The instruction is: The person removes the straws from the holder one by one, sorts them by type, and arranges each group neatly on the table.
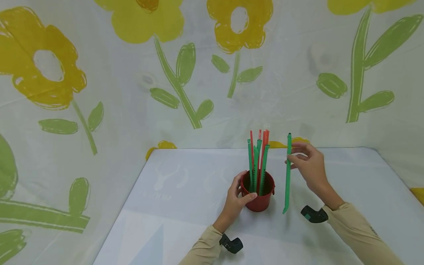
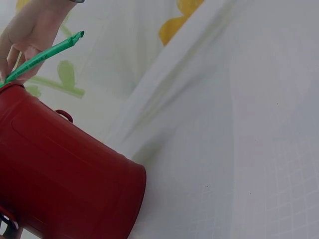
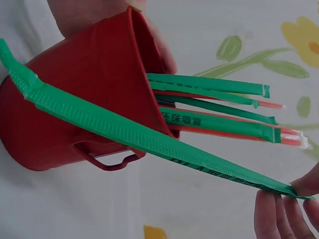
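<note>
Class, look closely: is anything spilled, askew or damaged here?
One oddity: the green wrapper pinched by the right hand kinks near its lower end, though otherwise straight. The red bucket stands upright; no spill shows.

The left forearm (image 1: 202, 247) slants up and to the right, sleeved to the wrist (image 1: 219, 223). The left hand (image 1: 235, 198) is curved in a grip, its thumb (image 1: 249, 198) reaching right, apart from the fingers above. The right forearm (image 1: 361, 233) slants up and to the left, also sleeved. The right hand (image 1: 311, 163) is raised higher, pointing left, its thumb and bent fingers pinching together. The hands stand apart.
</note>
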The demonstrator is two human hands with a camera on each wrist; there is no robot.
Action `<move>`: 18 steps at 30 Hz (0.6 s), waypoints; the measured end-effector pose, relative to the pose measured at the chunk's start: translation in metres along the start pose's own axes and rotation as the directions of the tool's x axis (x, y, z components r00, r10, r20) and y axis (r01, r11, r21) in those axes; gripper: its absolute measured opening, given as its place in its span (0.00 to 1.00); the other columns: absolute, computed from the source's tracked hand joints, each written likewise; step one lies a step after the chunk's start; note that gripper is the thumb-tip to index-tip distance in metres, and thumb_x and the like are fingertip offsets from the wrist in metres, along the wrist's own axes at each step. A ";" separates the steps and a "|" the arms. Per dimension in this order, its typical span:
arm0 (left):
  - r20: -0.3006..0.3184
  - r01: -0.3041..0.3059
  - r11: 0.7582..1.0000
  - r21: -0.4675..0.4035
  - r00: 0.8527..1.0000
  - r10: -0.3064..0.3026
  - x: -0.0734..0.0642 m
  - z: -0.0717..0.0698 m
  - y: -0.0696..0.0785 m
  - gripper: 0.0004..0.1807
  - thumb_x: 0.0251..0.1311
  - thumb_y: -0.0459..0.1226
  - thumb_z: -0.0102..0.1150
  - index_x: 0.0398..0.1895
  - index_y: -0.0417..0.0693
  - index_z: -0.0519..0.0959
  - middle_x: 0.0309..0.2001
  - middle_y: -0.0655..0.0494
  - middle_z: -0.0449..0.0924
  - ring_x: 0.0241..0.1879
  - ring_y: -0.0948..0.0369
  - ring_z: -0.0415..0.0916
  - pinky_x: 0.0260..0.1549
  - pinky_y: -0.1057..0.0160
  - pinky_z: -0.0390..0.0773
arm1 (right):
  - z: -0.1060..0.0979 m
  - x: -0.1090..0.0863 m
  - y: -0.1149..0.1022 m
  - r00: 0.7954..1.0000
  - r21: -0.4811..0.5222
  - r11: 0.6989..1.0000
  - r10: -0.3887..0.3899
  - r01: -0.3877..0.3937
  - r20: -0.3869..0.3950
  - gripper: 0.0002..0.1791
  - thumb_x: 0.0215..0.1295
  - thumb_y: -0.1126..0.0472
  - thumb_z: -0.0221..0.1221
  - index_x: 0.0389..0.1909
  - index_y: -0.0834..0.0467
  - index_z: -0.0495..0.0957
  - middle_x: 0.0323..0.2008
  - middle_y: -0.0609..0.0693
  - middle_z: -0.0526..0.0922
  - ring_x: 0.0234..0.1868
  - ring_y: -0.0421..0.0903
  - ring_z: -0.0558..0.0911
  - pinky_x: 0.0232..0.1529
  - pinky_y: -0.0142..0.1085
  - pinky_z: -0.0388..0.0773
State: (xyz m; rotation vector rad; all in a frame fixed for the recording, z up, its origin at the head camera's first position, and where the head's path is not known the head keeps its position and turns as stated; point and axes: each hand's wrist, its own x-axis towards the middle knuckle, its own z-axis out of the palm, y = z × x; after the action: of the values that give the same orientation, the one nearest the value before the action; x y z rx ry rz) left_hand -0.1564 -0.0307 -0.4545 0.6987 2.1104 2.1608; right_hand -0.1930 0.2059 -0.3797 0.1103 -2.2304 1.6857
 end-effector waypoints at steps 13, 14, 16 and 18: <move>0.012 0.005 1.000 0.000 1.000 -0.005 0.000 0.000 0.002 0.36 0.59 0.35 0.54 0.70 0.38 0.55 0.67 0.46 0.61 0.65 0.48 0.58 0.59 0.43 0.63 | 0.005 -0.003 0.021 0.995 -0.057 0.995 0.084 -0.081 0.050 0.21 0.65 0.62 0.57 0.56 0.66 0.69 0.44 0.63 0.75 0.29 0.35 0.82 0.29 0.30 0.80; 0.010 0.008 1.000 0.000 1.000 -0.008 0.000 0.000 0.003 0.36 0.58 0.34 0.54 0.70 0.38 0.55 0.67 0.46 0.61 0.65 0.49 0.58 0.59 0.43 0.63 | 0.006 -0.003 0.023 0.995 -0.062 0.994 0.090 -0.087 0.052 0.21 0.65 0.62 0.57 0.56 0.66 0.69 0.45 0.63 0.75 0.29 0.35 0.82 0.29 0.30 0.80; 0.009 0.011 1.000 0.000 1.000 -0.011 0.000 0.000 0.003 0.36 0.58 0.35 0.54 0.70 0.38 0.55 0.67 0.46 0.61 0.65 0.49 0.58 0.59 0.43 0.63 | 0.007 -0.003 0.026 0.993 -0.072 0.993 0.102 -0.098 0.060 0.21 0.65 0.61 0.57 0.57 0.65 0.69 0.45 0.63 0.76 0.29 0.36 0.83 0.30 0.31 0.80; 0.007 0.013 1.000 0.000 1.000 -0.013 0.000 0.001 0.003 0.36 0.58 0.35 0.55 0.70 0.38 0.55 0.67 0.46 0.61 0.65 0.49 0.59 0.59 0.44 0.63 | 0.008 -0.003 0.029 0.991 -0.087 0.990 0.119 -0.113 0.068 0.21 0.65 0.61 0.57 0.57 0.65 0.68 0.45 0.63 0.76 0.30 0.37 0.83 0.30 0.31 0.80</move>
State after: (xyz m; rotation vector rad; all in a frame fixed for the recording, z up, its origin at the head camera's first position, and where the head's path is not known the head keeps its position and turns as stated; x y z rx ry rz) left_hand -0.1553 -0.0303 -0.4518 0.6894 2.1059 2.1480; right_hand -0.1993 0.2060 -0.4090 0.0227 -2.4004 1.6687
